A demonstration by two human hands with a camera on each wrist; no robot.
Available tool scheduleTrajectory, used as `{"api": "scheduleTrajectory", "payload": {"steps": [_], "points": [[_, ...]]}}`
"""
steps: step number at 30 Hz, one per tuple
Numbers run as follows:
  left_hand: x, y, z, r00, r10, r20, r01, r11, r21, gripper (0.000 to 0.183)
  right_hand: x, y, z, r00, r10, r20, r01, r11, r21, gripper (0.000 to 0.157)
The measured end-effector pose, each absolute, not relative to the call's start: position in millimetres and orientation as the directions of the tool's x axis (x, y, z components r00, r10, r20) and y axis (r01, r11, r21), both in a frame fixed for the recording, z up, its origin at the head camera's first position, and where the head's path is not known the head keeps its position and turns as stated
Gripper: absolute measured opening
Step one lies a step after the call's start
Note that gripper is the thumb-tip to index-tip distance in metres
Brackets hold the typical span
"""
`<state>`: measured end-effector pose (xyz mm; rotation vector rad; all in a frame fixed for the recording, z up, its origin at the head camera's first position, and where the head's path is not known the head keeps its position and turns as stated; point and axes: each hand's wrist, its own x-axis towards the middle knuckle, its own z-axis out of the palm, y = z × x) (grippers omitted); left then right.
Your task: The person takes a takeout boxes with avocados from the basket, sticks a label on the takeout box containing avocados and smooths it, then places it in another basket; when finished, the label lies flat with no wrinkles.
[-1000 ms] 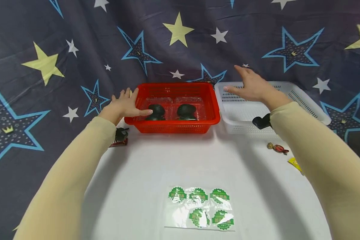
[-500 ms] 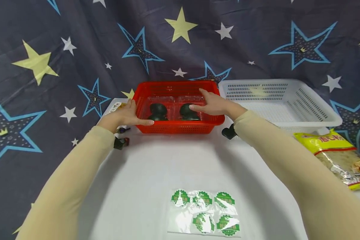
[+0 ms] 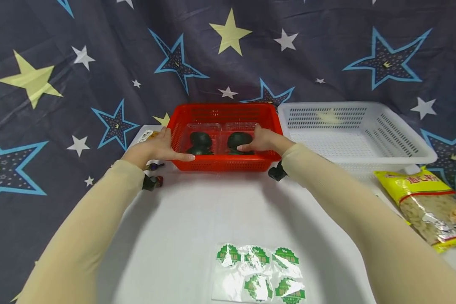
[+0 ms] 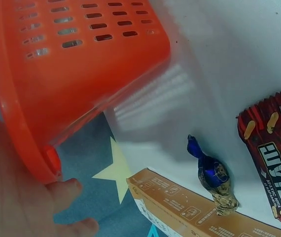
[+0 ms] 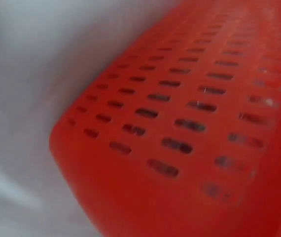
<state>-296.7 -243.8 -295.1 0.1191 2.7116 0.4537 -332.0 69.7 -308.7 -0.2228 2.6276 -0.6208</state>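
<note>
A red perforated plastic basket stands at the back of the white table. Inside are two clear plastic boxes side by side, the left box and the right box. Both contain dark green rounded items resembling avocados. My left hand rests at the basket's left end, thumb stretched along the front rim; in the left wrist view, its fingertips show past the rim corner. My right hand reaches into the basket, thumb over the right box's dark items, fingers spread. Whether it touches the box is unclear.
To the right stands a white perforated basket, with a yellow-topped food bag before it. A sticker sheet lies in front. By the left hand are a candy, a chocolate bar and a brown carton.
My right hand has moved left from above the white basket and down into the red one. The left hand has settled lower at the red basket's left rim. The view has shifted slightly.
</note>
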Motion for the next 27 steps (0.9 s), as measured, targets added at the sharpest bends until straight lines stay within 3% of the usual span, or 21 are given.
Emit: {"api": "scheduleTrajectory", "payload": {"steps": [4,10,21,27], "points": [[-296,-244,-295,-0.921,0.144,-0.363,0.017,0.943,0.333,0.144,-327,70,-307,-0.923,-0.218,-0.317,-0.043,0.877,-0.478,0.104],[-295,-244,-294,-0.921,0.142,-0.363,0.012,0.941,0.338,0.145,-326,75,-310,-0.939,-0.26,-0.227,-0.041,0.737,-0.674,0.099],[-295,-244,-294,-0.919,0.154,-0.364,0.029,0.945,0.326,0.145,-330,86,-314,-0.866,-0.378,-0.326,0.126,0.466,-0.876,0.094],[-295,-244,-296,-0.925,0.16,-0.345,0.035,0.939,0.341,0.145,-331,86,-315,-0.834,-0.416,-0.361,0.164,0.438,-0.884,0.093]]}}
